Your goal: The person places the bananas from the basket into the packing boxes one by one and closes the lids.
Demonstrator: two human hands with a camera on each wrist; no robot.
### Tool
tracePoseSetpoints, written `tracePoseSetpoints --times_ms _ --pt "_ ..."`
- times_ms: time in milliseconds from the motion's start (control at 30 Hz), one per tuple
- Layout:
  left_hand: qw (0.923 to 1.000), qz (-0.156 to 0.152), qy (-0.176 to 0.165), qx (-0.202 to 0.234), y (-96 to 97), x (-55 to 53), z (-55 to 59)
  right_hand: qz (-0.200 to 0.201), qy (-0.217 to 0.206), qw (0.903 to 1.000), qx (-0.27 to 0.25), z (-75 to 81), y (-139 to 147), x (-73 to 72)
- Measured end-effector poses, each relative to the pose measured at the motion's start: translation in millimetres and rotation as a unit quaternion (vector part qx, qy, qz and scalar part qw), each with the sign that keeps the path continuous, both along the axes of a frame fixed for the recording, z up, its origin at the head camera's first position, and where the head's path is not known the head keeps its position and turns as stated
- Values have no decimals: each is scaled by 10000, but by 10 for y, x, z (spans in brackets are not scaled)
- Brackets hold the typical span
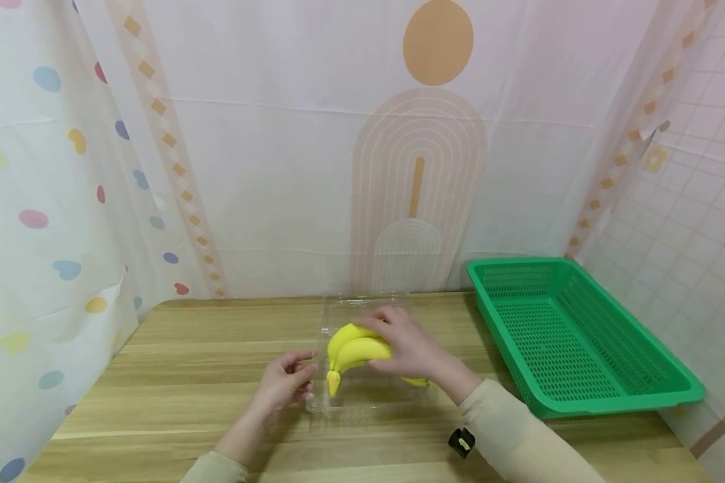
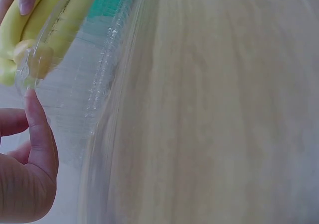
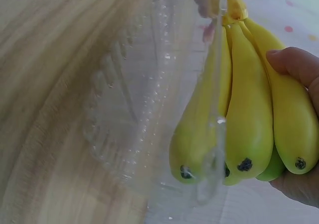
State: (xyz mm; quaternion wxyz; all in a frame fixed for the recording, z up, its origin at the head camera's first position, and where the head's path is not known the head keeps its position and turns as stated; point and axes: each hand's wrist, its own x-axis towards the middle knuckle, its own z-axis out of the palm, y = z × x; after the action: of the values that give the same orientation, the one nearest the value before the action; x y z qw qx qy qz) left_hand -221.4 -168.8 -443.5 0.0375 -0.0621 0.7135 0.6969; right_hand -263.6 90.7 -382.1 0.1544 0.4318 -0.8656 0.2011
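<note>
A bunch of yellow bananas (image 1: 358,350) is gripped by my right hand (image 1: 403,345), thumb on the near side and fingers over the far side. Its stem end points left and down; dark tips with some green show in the right wrist view (image 3: 244,164). The bunch is at a clear plastic container (image 1: 368,406), whose rim crosses in front of it in the right wrist view. How deep it sits inside, I cannot tell. My left hand (image 1: 285,381) is at the container's left edge, with a fingertip touching the rim in the left wrist view (image 2: 40,134).
A green perforated plastic basket (image 1: 580,405) stands on the right of the wooden table (image 1: 205,376). Beside my right sleeve is a small black object (image 1: 462,443). Patterned curtains (image 1: 278,168) hang behind the table and along both sides.
</note>
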Motion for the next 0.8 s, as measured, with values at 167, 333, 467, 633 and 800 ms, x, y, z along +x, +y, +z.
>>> tracePoseSetpoints --times_ms 167,333,467,633,800 --pt "10000 31 13 2 7 -2 -11 -10 -65 10000 44 -67 -39 5" --pt "10000 72 12 52 17 -5 -12 -135 -216 9996 129 -136 -62 8" --pt "10000 73 11 67 17 -4 -10 -253 -320 9990 159 -189 -73 10" --pt "10000 52 15 66 13 -1 -5 -335 -243 9987 307 -248 -94 11" --pt "10000 53 8 36 13 2 0 -330 -243 9983 410 -293 -120 19"
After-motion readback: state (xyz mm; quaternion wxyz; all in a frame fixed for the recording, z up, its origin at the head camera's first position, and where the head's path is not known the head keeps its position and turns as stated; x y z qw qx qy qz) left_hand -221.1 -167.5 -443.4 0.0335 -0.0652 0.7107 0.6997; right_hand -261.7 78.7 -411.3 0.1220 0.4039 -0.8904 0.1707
